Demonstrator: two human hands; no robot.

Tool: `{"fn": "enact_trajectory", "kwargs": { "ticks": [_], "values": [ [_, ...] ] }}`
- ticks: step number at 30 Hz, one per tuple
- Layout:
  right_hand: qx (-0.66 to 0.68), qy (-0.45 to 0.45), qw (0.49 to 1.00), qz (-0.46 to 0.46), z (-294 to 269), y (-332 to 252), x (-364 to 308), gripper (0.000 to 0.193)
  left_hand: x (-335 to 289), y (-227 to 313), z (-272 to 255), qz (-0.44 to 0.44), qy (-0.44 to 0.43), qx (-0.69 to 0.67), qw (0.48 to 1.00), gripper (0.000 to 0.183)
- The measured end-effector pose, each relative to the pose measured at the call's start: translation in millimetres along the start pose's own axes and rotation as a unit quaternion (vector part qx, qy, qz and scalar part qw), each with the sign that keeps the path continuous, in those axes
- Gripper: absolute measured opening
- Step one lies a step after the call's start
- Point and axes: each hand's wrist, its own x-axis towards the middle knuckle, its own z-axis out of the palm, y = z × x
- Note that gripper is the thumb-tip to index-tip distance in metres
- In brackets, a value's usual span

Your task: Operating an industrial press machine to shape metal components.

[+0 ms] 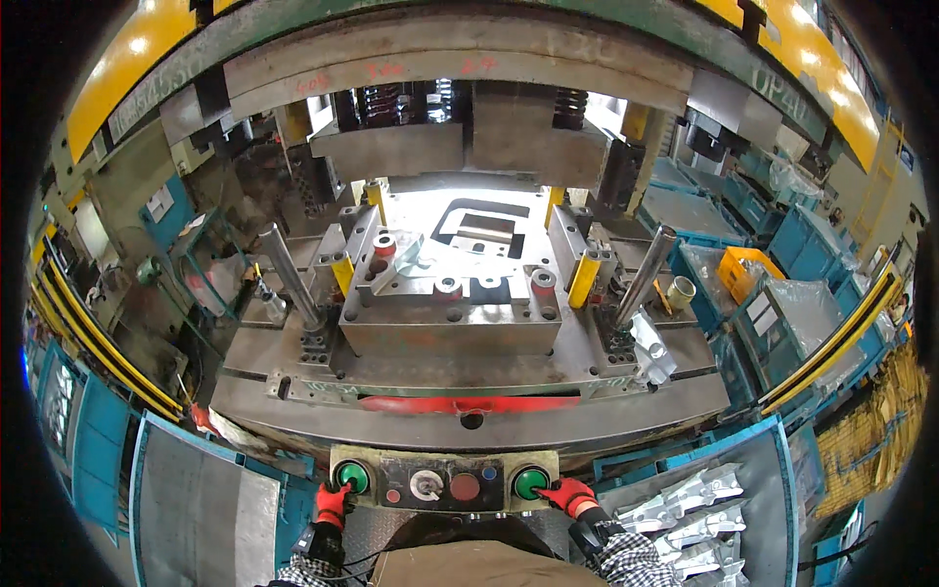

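Observation:
My left hand (334,503), in a red glove, is at the left end of a control box, its fingers curled and its thumb reaching onto a round green push button (352,477). At the other end my right hand (571,496), gloved the same, has its fingers curled beside a second green push button (531,481), with a digit against it. Between them the control box (446,468) carries a selector switch (426,485) and a red button (465,487). Beyond stands an open press die (450,338), with a shiny metal part (411,259) on its lower half.
The press's upper die (469,147) hangs above the lower one. Steel guide posts (290,279) rise beside it. A formed metal piece (650,349) lies at the bed's right. Several similar parts (699,528) fill a blue-edged table at lower right; another blue-edged table (201,509) stands left.

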Motion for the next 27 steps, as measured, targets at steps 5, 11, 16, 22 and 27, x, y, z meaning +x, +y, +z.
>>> {"fn": "enact_trajectory", "kwargs": {
  "ticks": [5,11,16,22,27],
  "values": [
    [0.051,0.049,0.997,-0.035,-5.1,-7.4,-12.8,0.074,-1.1,-3.4,3.7,0.031,0.007,-0.015,0.999,0.088],
    [0.041,0.010,0.998,-0.054,-24.7,-19.6,-22.5,0.076,2.3,-5.4,7.3,-0.025,-0.046,-0.174,0.983,0.071],
    [0.030,-0.047,0.998,-0.020,-24.3,-21.9,-16.8,0.081,-6.1,4.6,3.0,-0.085,-0.061,-0.188,0.977,0.066],
    [0.018,0.009,1.000,0.005,-19.4,-24.8,-19.5,0.083,-1.1,3.6,0.1,0.002,-0.007,-0.077,0.997,0.072],
    [0.036,-0.015,0.999,0.003,-33.4,-32.7,-32.2,0.082,13.3,-5.7,-0.6,0.043,0.000,-0.028,0.999,0.073]
  ]
}}
